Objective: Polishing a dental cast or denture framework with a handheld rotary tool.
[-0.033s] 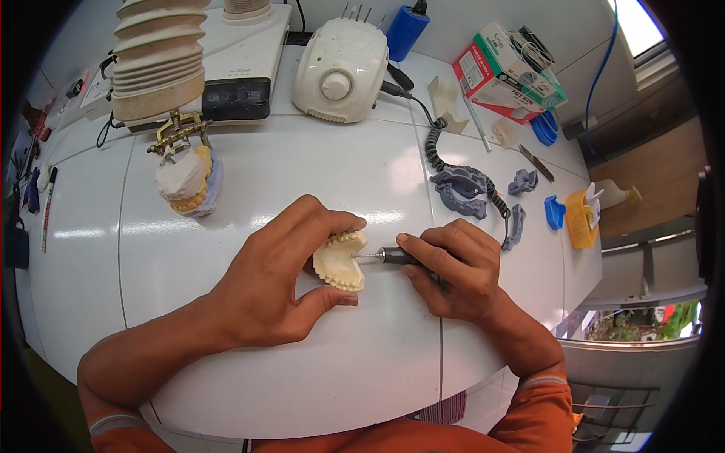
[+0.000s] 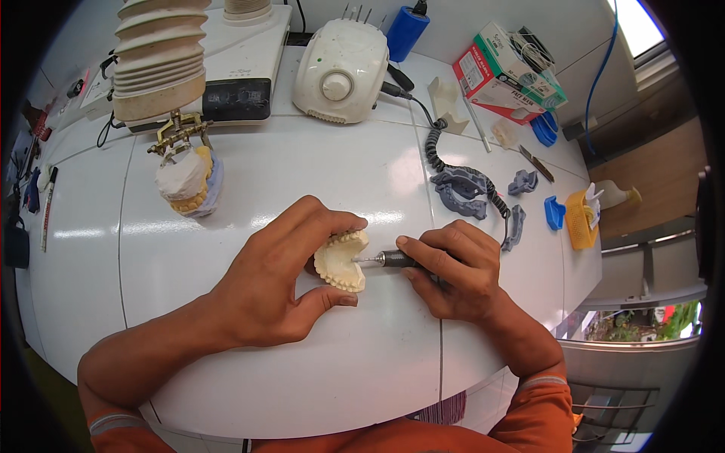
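Easing slightly rightward with the cream dental cast [image 2: 337, 262] since the earlier frame.
Clasping it mid-desk [image 2: 279, 392] in the grip of the left hand [image 2: 278, 273]; pinching the dark handpiece [image 2: 395, 258] in the right hand [image 2: 459, 269], apparently working the same hollow with its thin bit [image 2: 367, 259].

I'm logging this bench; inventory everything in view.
dental cast: one, cream, centre
handpiece: one, black-silver, right of cast
control box: one, white, back
coiled cord: one, black, right
articulator with casts: one, mixed, back left
ribbed tubes: two, cream, upper left
cylinder: one, blue, back
cartons: two, multicoloured, back right
moulded pieces: several, grey, right
curved pieces: two, blue, right
slim tool: one, dark, right
basket: one, yellow, right
table: one, white, beneath
sleeves: two, orange, lower corners
left hand: one, bare, holding cast
right hand: one, bare, holding handpiece
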### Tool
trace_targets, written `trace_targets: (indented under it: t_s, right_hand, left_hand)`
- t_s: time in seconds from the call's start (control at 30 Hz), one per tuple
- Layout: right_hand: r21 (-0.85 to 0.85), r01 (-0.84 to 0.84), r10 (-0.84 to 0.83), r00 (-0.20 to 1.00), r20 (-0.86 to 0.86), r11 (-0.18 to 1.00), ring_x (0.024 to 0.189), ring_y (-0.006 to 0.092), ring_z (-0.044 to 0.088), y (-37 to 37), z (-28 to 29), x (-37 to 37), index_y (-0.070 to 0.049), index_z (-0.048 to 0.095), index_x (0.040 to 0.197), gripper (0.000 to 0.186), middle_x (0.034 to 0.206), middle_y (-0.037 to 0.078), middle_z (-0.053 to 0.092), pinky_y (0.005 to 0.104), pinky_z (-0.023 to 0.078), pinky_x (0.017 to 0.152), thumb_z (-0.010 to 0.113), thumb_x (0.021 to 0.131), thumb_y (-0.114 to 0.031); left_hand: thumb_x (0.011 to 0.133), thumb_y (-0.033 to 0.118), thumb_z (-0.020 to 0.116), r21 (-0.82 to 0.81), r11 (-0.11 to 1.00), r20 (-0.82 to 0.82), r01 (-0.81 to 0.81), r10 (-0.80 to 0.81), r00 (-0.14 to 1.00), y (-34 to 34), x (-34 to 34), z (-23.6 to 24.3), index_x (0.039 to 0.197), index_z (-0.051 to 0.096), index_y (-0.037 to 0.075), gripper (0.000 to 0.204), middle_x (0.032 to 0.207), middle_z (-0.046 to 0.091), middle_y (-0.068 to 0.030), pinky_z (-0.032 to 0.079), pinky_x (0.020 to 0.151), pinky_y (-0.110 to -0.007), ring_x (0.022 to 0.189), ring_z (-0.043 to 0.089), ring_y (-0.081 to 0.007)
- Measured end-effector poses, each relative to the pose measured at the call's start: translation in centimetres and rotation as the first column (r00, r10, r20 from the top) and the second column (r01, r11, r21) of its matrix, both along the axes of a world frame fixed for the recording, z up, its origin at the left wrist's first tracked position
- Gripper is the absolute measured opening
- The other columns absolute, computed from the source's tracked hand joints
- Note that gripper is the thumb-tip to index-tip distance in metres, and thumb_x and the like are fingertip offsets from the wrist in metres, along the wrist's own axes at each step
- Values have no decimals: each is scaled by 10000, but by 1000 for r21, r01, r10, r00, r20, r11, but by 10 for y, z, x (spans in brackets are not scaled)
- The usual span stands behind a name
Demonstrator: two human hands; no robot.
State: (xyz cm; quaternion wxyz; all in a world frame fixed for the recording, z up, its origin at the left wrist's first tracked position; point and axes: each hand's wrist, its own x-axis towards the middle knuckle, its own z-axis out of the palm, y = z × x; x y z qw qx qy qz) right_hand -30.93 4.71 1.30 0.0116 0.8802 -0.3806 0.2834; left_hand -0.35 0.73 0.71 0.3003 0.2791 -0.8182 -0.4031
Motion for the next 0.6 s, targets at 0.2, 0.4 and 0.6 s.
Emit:
trace_targets:
  t_s: [0.2, 0.4, 0.6]
  right_hand:
    - [-1, -10, 10, 999, 46, 1000, 683, 198, 617, -1, -1, -1, -75, 862, 1217, 488, 901, 37, 730, 341, 477, 587, 935, 735, -75]
    - [15, -12, 11, 999, 35, 1000, 689, 199, 639, 0, 0, -2, -70, 863, 1208, 479, 900, 43, 736, 334, 494, 591, 928, 734, -72]
    - [-7, 5, -4, 999, 47, 1000, 687, 198, 640, 1, -1, -1, -70, 864, 1205, 487, 899, 45, 739, 336, 496, 587, 926, 721, -75]
  left_hand:
    - [843, 33, 931, 49, 998, -26, 29, -28, 999, -2, 0, 1, 1528, 626, 27, 750, 1255, 662, -165, 635, 944, -405, 1100, 732, -307]
    - [852, 8, 910, 77, 996, -43, 34, -31, 999, -1, 0, 3, 1539, 618, 24, 747, 1281, 664, -169, 644, 951, -403, 1117, 737, -304]
    - [853, 4, 908, 53, 998, -44, 32, -30, 999, -1, 0, 1, 1540, 621, 23, 745, 1297, 667, -172, 643, 969, -409, 1129, 738, -308]
